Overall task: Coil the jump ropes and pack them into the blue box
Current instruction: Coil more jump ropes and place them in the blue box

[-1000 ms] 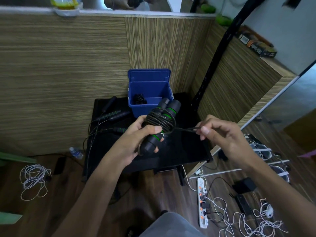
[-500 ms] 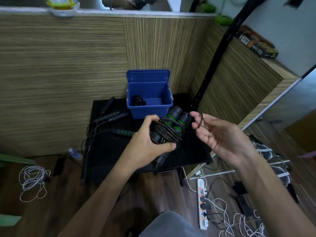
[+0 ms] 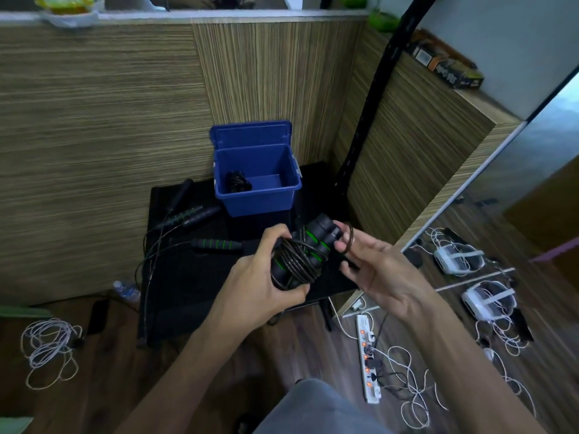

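My left hand (image 3: pixel 260 283) grips a coiled jump rope (image 3: pixel 300 255) with black handles ringed in green, its cord wound around both handles. My right hand (image 3: pixel 372 267) is just right of it, palm up, with a small loop of the cord end (image 3: pixel 348 238) hooked over its fingertips. The blue box (image 3: pixel 260 198) stands open behind on the black table (image 3: pixel 188 277), with one dark coiled rope (image 3: pixel 238 181) inside at its left. More jump ropes with green-striped handles (image 3: pixel 216 245) lie loose on the table's left half.
Wood-grain walls close in behind and to the right. A black pole (image 3: pixel 372 98) leans in the corner. On the floor lie a white power strip (image 3: pixel 368 361) with tangled cables, white devices (image 3: pixel 482 299) at right, and a white cord bundle (image 3: pixel 47 343) at left.
The cord end that my right hand pulled taut to the right is now wound in; the hand has turned palm up beside the handles, a small loop on its fingertips. The bundle has moved lower.
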